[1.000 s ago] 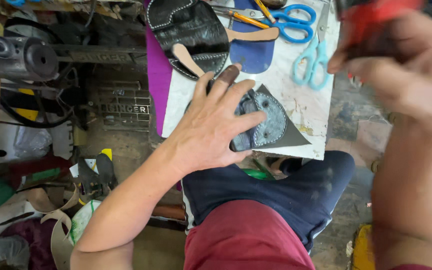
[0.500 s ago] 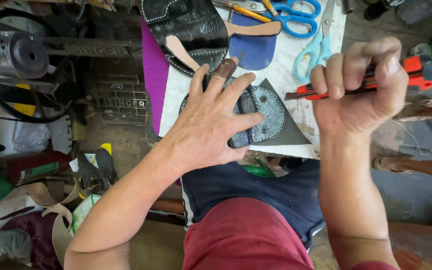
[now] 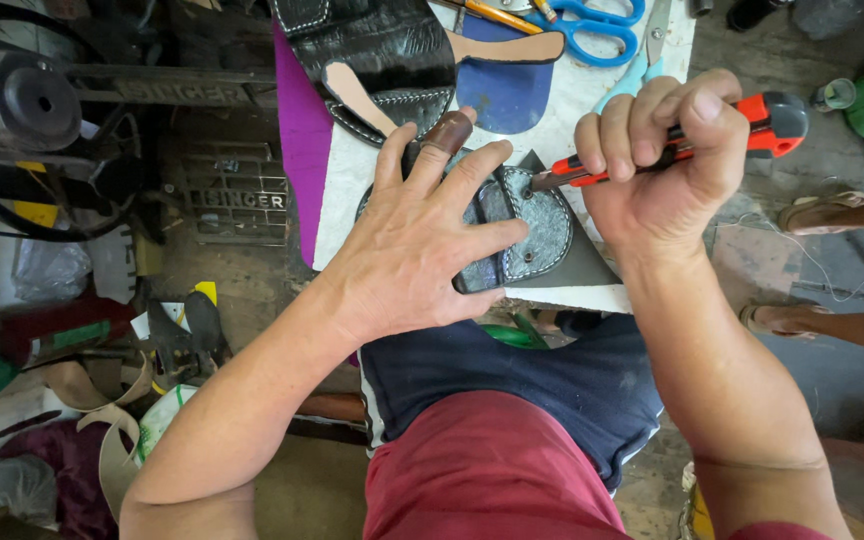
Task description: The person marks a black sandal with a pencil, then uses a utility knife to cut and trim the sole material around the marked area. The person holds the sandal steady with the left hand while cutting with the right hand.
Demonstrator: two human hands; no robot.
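Observation:
My left hand (image 3: 422, 240) lies flat with fingers spread on a round grey stitched leather piece (image 3: 537, 225), which rests on a dark grey sheet (image 3: 582, 265) on the white board (image 3: 342, 200) over my lap. A brown thimble-like cap (image 3: 447, 130) covers my middle fingertip. My right hand (image 3: 657, 165) is closed around a red and black utility knife (image 3: 752, 125). The knife's tip sits at the upper right edge of the leather piece.
Farther back on the board lie a black embossed leather piece (image 3: 392, 50), a blue piece (image 3: 507, 90), blue scissors (image 3: 597, 25) and a pencil (image 3: 492, 15). A purple sheet (image 3: 297, 140) hangs at the board's left. An old sewing machine (image 3: 12, 100) stands left. Another person's sandalled feet (image 3: 822, 215) are at right.
My right hand came down from the upper right with the knife and brought its tip to the leather piece's edge. My left hand kept pressing the piece.

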